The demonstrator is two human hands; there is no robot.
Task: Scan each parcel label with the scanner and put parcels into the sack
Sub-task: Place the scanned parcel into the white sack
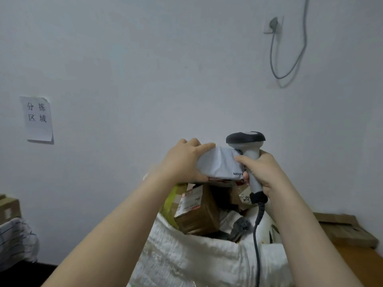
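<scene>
Lower centre of frame: white woven sack (196, 262), mouth open. Inside it sit a brown cardboard box (199, 212) with a label on its upper face, a yellow-green packet at the box's left, and further parcels behind, partly hidden.

Both forearms reach up from the lower edge, over the sack.

Left hand (184, 160), centre of frame: grips the left end of the grey parcel (217, 162), fingers curled over the top edge, thumb underneath.

Right hand (263, 172), just right of centre: fingers wrapped round the handle of the scanner (248, 150), thumb laid on the right end of the grey parcel. So the parcel is held between both hands, above the sack mouth and clear of the boxes below. Printed text on it reads upside down. Its label is not visible.

Scanner upright, dark head above the parcel's upper right corner. Its black cord (257, 245) hangs from the handle base down across the sack.

Right edge: flattened cardboard (348, 228) on a brown surface. Left edge: a carton (9, 206) above striped cloth.

Far wall: paper sign (38, 119) at left; socket (273, 24) with a looping grey cable, upper right.
</scene>
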